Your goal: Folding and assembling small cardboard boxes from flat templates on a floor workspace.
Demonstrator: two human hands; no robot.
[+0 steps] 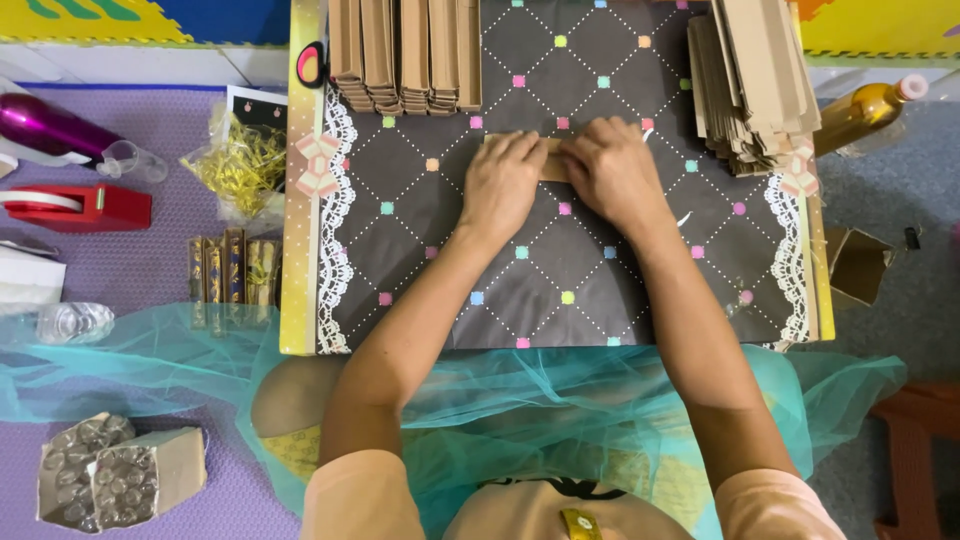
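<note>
Overhead view of a person seated at a low bench (300, 300) covered with a dark patterned sheet (560, 250) of dotted diamonds and pastel squares, edged with white lace. The left hand (500, 185) and the right hand (612, 170) lie side by side near the middle of the sheet, both palm down on a small brown paper piece (553, 160). Only a strip of the piece shows between and just above the knuckles. The fingers of both hands are stretched flat and pressed on the paper rather than curled around it; the thumbs are hidden.

At the far edge of the bench stands a row of stacked brown paper pieces (405, 50), and a looser, fanned pile (755, 85) sits at the far right corner. Left of the bench, on a purple mat (150, 250), lie a red tape dispenser (80, 205), a bag of gold ribbon shreds (240, 165), a magenta bottle (50, 125) and a few narrow gold-patterned boxes (230, 270). Turquoise netting (150, 350) drapes across the person's lap.
</note>
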